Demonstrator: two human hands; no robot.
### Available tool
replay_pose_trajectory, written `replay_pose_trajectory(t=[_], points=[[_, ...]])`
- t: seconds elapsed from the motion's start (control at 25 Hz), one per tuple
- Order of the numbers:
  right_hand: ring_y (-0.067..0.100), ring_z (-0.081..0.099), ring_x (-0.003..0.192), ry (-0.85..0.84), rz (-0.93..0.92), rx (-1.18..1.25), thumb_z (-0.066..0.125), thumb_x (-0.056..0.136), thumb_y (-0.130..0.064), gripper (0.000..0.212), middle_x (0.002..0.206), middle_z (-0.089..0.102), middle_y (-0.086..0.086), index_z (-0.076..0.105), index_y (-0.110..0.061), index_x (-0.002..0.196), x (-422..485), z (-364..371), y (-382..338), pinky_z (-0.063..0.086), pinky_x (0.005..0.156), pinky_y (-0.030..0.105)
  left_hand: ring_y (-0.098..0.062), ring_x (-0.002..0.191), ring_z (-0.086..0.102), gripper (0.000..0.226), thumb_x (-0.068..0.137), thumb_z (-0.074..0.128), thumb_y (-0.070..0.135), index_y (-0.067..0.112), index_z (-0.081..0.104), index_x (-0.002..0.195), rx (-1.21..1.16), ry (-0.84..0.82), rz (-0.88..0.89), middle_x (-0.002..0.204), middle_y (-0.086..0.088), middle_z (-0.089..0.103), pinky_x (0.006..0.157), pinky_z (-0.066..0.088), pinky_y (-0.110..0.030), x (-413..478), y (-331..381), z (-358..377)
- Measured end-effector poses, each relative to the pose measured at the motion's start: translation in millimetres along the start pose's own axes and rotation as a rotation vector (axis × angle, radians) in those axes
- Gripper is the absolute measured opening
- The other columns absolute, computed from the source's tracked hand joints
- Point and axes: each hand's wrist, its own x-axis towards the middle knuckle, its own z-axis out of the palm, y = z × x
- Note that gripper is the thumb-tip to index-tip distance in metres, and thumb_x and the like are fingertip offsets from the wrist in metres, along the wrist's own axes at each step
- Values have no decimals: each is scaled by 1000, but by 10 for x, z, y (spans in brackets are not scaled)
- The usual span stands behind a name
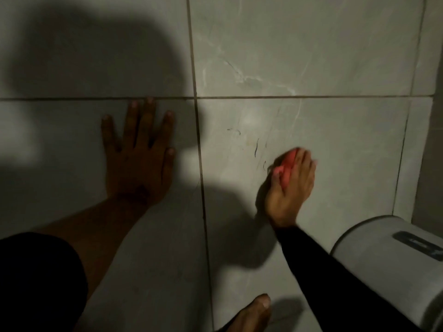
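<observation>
1. Right fingers point(305, 161) first: they're curled over a pink cloth point(286, 170), the thumb tucked against its left edge, so it's gripped from both sides. It's blurred, so cloth or sponge, I can't say which.
2. The pink cloth is pressed onto the grey tile point(347, 144), right of the middle, with only its upper left part poking out from under the fingers.
3. The right hand point(291, 190) is blurred too, knuckles up, angled towards the far right.
4. Just left of the cloth and a little farther off, thin dark squiggles point(256, 148) mark the same tile, close to it but not under it.
5. Behind the wrist, a black sleeve point(328, 276) runs back to the near right corner.
6. Over to the left fingers point(148, 116): straight, spread wide, flat on the tile, holding nothing. The longest fingertip reaches the cross seam.
7. The left hand point(139, 164) lies palm down in deep shadow, well apart from the right one, with the dark seam point(201, 164) running near to far between them.
8. Its bare forearm point(96, 233) slants down to the near left.
9. At the near edge, a bare foot point(251, 312) rests on the tile.
10. Near right, a white rounded bin point(383, 264) sits beside the sleeve.
</observation>
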Motion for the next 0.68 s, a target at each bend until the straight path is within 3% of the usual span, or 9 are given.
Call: replay_pose_trajectory(t=[0.12,0.2,0.28,0.36,0.44,0.56,0.68], points=[[40,7,166,-49,-210,-150,41,105,-35,72,179,15,18,23,-6,168,-104,125,-237,7,135,57,-37,168,5,70,107,20,47,29,11,173,-4,4,6,182,-11,4,128,0,-71,30,-2,-5],[39,3,165,-210,-283,-261,33,106,-36,71,178,7,15,19,-7,169,-750,101,-57,14,133,67,-37,168,5,69,107,21,45,28,12,173,-2,-6,3,182,-12,4,128,-1,-71,1,-13,-16],[38,2,165,-202,-162,-182,32,105,-36,72,177,4,15,19,-5,168,-743,-10,127,16,131,70,-37,168,5,69,107,19,46,28,13,173,-1,-5,4,182,-12,4,128,-2,-70,-16,6,-28],[41,9,165,-51,-10,-36,37,103,-40,75,177,14,20,25,-2,166,-165,7,-95,13,132,66,-38,168,6,69,107,22,46,29,12,173,4,-4,1,182,-12,4,128,-3,-70,-6,4,-14],[40,12,166,17,-111,-20,38,103,-42,76,178,19,19,24,-5,168,191,95,-477,7,135,59,-38,168,5,70,106,24,46,29,12,173,-16,-3,7,182,-12,4,128,-3,-71,33,-3,-12],[40,10,165,-158,-359,-225,38,108,-38,70,178,16,17,17,-12,169,-401,190,-432,11,134,63,-38,168,7,70,106,26,45,28,14,173,-14,-5,3,182,-13,6,128,0,-72,18,-4,-32],[39,4,165,-204,-233,-190,28,103,-45,76,177,9,17,21,-7,168,-499,-70,-106,16,131,68,-39,168,8,70,105,30,43,26,17,173,2,6,2,181,-13,8,128,0,-71,-10,19,-37]])
